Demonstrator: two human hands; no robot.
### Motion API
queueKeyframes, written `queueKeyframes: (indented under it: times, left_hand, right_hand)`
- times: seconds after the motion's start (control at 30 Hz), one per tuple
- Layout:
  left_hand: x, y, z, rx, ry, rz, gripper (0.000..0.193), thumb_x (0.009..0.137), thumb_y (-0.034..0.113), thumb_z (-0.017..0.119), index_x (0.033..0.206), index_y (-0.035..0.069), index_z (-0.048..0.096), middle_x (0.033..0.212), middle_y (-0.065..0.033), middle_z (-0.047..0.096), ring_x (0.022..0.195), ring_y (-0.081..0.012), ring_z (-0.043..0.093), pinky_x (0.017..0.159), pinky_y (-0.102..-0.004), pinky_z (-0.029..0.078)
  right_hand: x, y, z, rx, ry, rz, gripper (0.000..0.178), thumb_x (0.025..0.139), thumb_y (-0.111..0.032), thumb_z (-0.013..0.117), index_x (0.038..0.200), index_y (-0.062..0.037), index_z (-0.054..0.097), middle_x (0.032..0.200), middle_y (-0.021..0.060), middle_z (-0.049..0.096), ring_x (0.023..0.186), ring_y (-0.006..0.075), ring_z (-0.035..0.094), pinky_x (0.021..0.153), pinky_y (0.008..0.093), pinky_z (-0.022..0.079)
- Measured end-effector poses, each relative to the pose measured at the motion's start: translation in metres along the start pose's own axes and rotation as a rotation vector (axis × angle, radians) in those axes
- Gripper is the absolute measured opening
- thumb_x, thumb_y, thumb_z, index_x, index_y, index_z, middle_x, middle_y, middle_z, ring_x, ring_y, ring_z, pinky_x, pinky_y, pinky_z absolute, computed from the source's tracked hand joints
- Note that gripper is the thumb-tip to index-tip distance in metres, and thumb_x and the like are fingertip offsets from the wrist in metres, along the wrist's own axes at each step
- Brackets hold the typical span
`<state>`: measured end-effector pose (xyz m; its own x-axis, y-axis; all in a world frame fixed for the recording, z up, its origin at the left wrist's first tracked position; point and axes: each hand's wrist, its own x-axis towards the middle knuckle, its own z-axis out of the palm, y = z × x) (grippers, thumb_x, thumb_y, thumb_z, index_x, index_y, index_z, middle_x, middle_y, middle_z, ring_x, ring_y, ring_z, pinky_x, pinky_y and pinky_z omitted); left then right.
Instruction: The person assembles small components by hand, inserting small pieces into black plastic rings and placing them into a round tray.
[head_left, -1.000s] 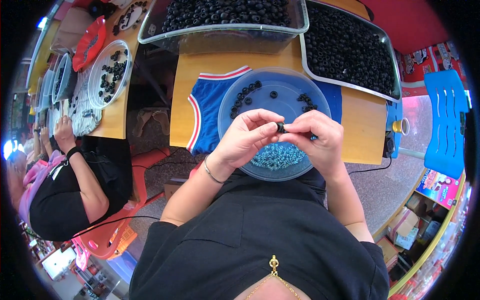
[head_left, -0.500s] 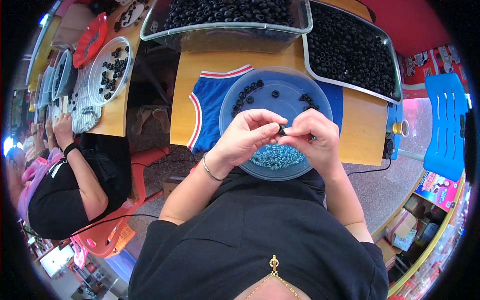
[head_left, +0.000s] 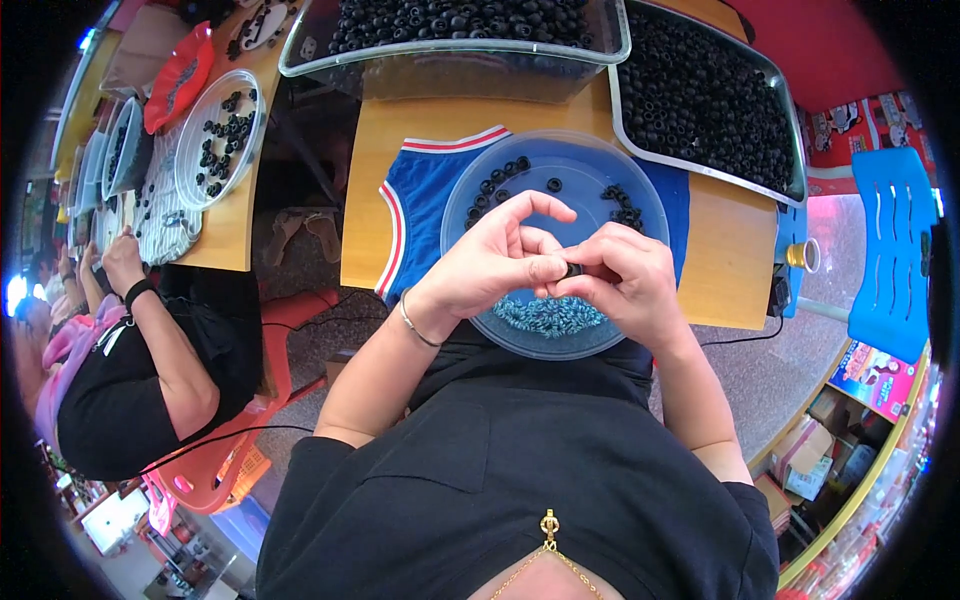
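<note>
Over a shallow clear round tub (head_left: 580, 160), my two hands meet at a small black ring-shaped piece (head_left: 572, 270). My right hand (head_left: 632, 280) pinches it between thumb and bent fingers. The thumb of my left hand (head_left: 488, 262) presses against its other side; the left index finger is lifted off, and the other left fingers curl underneath. Small black round pieces (head_left: 492, 187) lie at the tub's left, more black pieces (head_left: 622, 212) at its right. A heap of tiny teal pieces, like little coils (head_left: 550, 317), fills its near side.
A clear bin (head_left: 455, 55) and a metal-rimmed tray (head_left: 705, 178), both full of black pieces, stand at the back. Blue cloth (head_left: 425, 205) lies under the tub. A co-worker (head_left: 150, 370) sits left, by another round tub (head_left: 185, 165). At right is a blue chair (head_left: 893, 250).
My left index finger has lifted away from the black piece, and the left thumb now pushes against it. The hands and piece have shifted slightly down and right.
</note>
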<state>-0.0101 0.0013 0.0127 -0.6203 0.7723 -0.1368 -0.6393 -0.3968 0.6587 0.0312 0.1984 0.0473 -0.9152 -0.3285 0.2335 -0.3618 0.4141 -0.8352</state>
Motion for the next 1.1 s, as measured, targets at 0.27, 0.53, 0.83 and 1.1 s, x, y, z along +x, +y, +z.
queueKeyframes:
  times: [0.27,0.53,0.83,1.1]
  left_hand:
    - [0.036,0.093,0.015,0.721,0.166,0.542,0.007,0.089,0.006,0.066,0.092,0.003,0.061,0.090,-0.0051,0.068,0.081,-0.0128,0.067,0.074,-0.0245,0.054]
    - [0.042,0.118,0.016,1.451,0.342,0.854,0.022,0.087,0.000,0.066,0.108,0.005,0.069,0.093,-0.0027,0.068,0.080,-0.0085,0.063,0.069,-0.0220,0.051]
    - [0.053,0.020,-0.015,1.924,0.069,0.487,0.019,0.077,0.007,0.066,0.095,0.003,0.068,0.099,-0.0122,0.063,0.099,-0.0304,0.061,0.086,-0.0376,0.051]
    - [0.043,0.006,-0.024,1.979,0.161,0.334,0.019,0.078,0.006,0.059,0.095,0.004,0.068,0.093,-0.0131,0.062,0.090,-0.0308,0.063,0.079,-0.0409,0.052]
  right_hand:
    - [0.004,0.003,-0.011,0.219,0.324,0.128,0.038,0.080,-0.009,0.075,0.117,-0.0069,0.067,0.089,0.0049,0.062,0.069,0.0081,0.057,0.061,0.0204,0.047]
    - [-0.002,0.022,-0.030,-0.120,0.333,0.188,0.021,0.085,0.002,0.064,0.105,-0.0026,0.068,0.089,0.0095,0.066,0.072,0.0159,0.064,0.066,0.0255,0.051]
    - [-0.009,0.032,-0.021,-0.696,0.063,0.171,0.014,0.084,-0.007,0.063,0.097,-0.0053,0.066,0.094,0.0096,0.066,0.085,0.0293,0.066,0.074,0.0373,0.053]
    - [-0.007,0.026,-0.017,-0.632,-0.104,0.117,0.014,0.079,-0.008,0.066,0.093,-0.0081,0.066,0.090,0.0075,0.065,0.086,0.0283,0.065,0.073,0.0381,0.053]
